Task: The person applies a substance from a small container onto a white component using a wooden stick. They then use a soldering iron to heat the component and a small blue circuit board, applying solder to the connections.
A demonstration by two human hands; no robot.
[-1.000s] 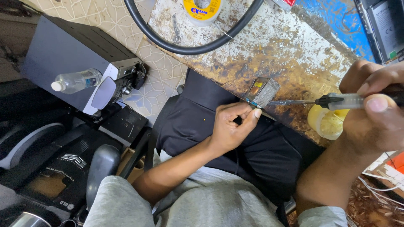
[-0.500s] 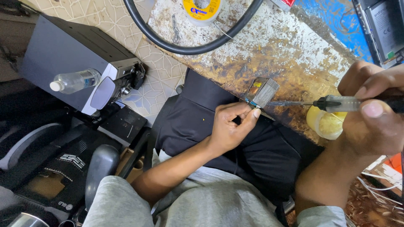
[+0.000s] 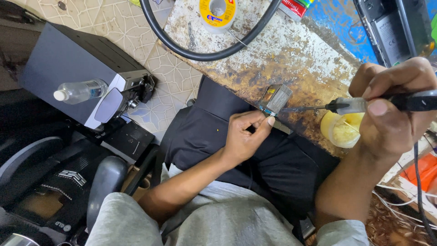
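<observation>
Head view: the left hand point(image 3: 243, 136) pinched a small metal component point(image 3: 276, 98) at the worn workbench point(image 3: 291, 50) edge; the right hand point(image 3: 393, 107), partly cropped, gripped a soldering iron point(image 3: 346, 106), tip touching it. Component details were unclear.

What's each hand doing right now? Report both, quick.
Left hand: closed, pinching the small circuit board at the workbench edge.
Right hand: closed, grip on the soldering iron, tip at the board.
</observation>
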